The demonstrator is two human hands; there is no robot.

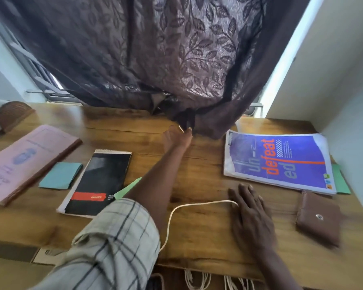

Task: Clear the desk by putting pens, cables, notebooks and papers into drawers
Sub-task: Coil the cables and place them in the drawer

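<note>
My left hand (177, 137) reaches across the wooden desk (197, 164) to the hem of the dark curtain (176, 59), fingertips together around a small pale glint; what it pinches is unclear. My right hand (250, 208) lies palm down on the end of a white cable (172, 214), which curves to the desk's front edge. A black notebook (99, 181), a pink book (29, 160), a teal paper (60, 174) and a green paper slip (128, 188) lie on the left. A purple magazine (279, 160) lies on the right, over a green sheet (342, 181).
A brown wallet (319, 218) sits near the right front corner. Below the desk's front edge an open drawer (197, 281) holds several coiled white cables. A woven brown basket (13, 116) stands at the far left. A white wall (344, 80) borders the desk on the right.
</note>
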